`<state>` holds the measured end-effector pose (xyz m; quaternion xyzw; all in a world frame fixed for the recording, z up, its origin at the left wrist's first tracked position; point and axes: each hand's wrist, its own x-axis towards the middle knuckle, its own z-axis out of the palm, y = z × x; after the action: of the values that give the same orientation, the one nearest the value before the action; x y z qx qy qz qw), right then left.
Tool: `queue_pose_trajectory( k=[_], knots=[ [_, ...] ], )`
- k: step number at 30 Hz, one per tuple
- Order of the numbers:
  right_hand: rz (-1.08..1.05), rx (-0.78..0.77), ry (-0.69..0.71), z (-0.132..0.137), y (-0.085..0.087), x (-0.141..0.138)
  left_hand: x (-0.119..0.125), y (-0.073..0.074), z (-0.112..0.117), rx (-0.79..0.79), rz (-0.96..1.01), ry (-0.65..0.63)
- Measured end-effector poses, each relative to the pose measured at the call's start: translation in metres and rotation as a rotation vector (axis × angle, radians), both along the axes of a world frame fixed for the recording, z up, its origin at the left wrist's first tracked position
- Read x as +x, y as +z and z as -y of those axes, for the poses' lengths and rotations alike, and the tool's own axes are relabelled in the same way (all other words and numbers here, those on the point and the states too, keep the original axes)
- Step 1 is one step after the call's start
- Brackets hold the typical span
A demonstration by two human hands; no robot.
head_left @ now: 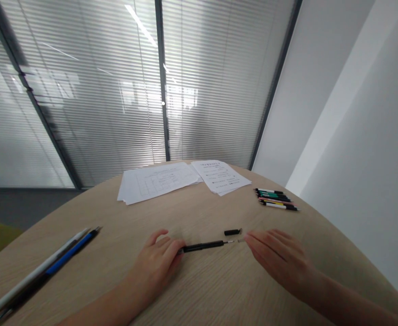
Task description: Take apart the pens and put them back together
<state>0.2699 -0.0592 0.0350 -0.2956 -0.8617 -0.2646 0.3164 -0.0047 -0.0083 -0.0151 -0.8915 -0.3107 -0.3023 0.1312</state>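
My left hand (pixel 161 258) is closed on the end of a black pen barrel (pixel 204 246), between thumb and fingers. From the barrel's right end a thin metallic refill tip (pixel 229 242) sticks out. My right hand (pixel 277 253) has its fingers pressed together in a pinch just right of that tip. A small thin pale piece (pixel 240 240) shows at its fingertips, apart from the refill tip; its kind is too small to make out. Just behind the gap lies a short black pen part (pixel 232 232) on the table, touched by neither hand.
On the round wooden table (pixel 206 213), several pens (pixel 275 199) lie in a row at the right. Printed sheets (pixel 161 181) and more papers (pixel 221 176) are at the back. A blue-and-black pen (pixel 73 251) and a long grey-white rod (pixel 36 274) lie at the left.
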Motion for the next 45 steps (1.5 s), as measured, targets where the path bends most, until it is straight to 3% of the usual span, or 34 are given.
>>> queue_pose_trajectory(
  k=[11,29,38,45],
  knots=[
    [0.013,-0.031,0.042,0.002,0.001,-0.002,0.002,0.004,0.002,-0.016,0.007,-0.018],
    [0.118,0.043,-0.007,0.001,0.002,-0.008,0.002,0.003,0.002,0.015,-0.022,-0.03],
    [-0.179,-0.224,0.02,-0.002,-0.021,-0.015,0.004,0.005,0.005,0.075,-0.026,-0.078],
    [-0.293,-0.283,0.033,0.0,-0.026,-0.022,0.005,0.011,0.008,0.076,-0.061,-0.108]
  ],
)
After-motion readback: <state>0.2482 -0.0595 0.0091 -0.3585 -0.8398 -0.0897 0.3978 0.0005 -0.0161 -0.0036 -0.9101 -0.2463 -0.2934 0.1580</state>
